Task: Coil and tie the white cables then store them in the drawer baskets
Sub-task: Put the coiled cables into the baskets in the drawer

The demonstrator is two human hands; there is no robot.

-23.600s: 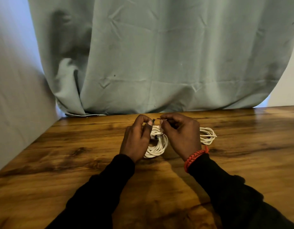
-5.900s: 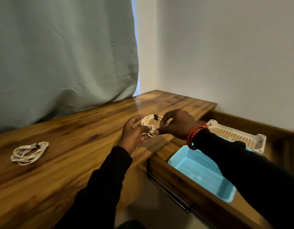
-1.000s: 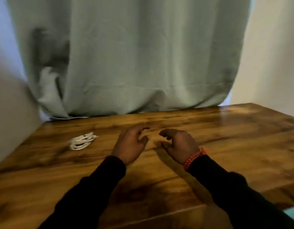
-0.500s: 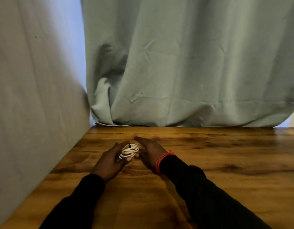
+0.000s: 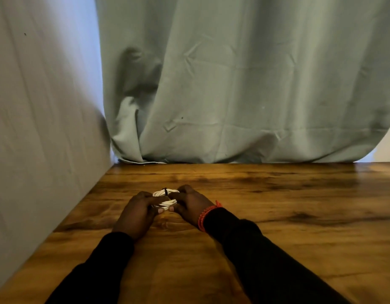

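the left hand [image 5: 138, 212] and the right hand [image 5: 190, 206] both grip the same small bundle of coiled white cable [image 5: 165, 199], one from each side, fingers curled over its top and thumbs pinching in at the near edge. the bundle sits low on the wooden desk [image 5: 277, 216], toward its back left part, near the grey wall [image 5: 40, 128] and in front of the pale green curtain [image 5: 244, 84]. a thin black tie [image 5: 166, 191] crosses the far loop of the coil. the fingers cover both ends of the bundle, so its full outline and the cable's plugs are hidden, and whether it rests on the wood or is lifted just clear cannot be told. a red braided bracelet [image 5: 206, 215] circles the right wrist above a black sleeve [image 5: 266, 260]; both sleeves are cut off by the bottom edge. the curtain's hem bunches on the desk's back edge, and the desk runs out of view to the right
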